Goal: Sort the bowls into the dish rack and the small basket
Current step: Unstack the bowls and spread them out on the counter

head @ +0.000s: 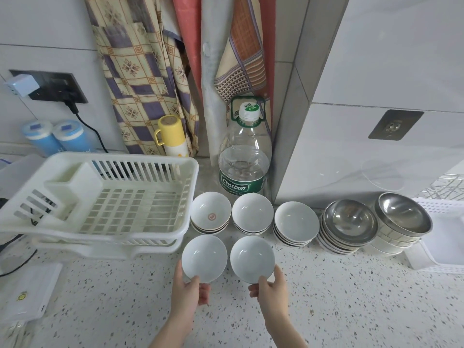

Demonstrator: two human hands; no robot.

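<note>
Grip: left hand and right hand each pinch one white bowl by its near rim, just right of the empty dish rack; suggest lifting level, racking one bowl first.

Dish rack: white slotted plastic, smooth. Right of it, white bowls glossy glazed ceramic; farther right, metal bowls shiny steel. Countertop speckled stone.
</note>
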